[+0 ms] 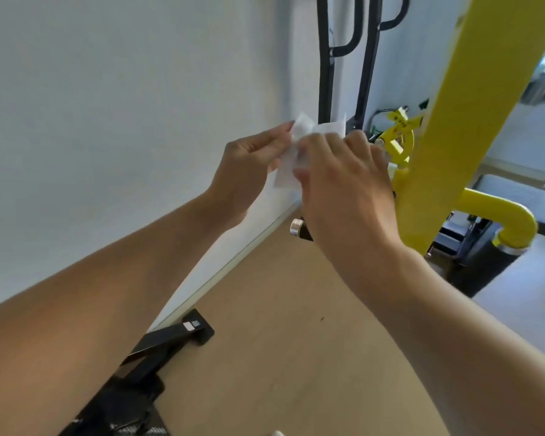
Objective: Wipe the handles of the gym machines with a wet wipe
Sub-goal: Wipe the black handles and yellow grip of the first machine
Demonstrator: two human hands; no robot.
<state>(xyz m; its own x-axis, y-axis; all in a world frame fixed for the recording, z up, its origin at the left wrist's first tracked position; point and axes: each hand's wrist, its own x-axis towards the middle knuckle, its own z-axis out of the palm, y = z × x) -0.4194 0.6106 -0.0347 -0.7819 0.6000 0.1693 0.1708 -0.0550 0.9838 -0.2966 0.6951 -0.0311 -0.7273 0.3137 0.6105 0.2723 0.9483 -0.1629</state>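
Note:
Both hands hold a white wet wipe in front of me, at mid-frame. My left hand pinches its left edge between thumb and fingers. My right hand grips its right side from above, and part of the wipe sticks up past the fingers. Just below my right hand, a black handle with a silver end cap pokes out; most of it is hidden by the hand. It belongs to a gym machine with a yellow frame on the right.
A white wall fills the left. Black curved bars stand against it at the back. A yellow curved arm and dark machine parts lie at the right. A black machine foot rests on the tan floor.

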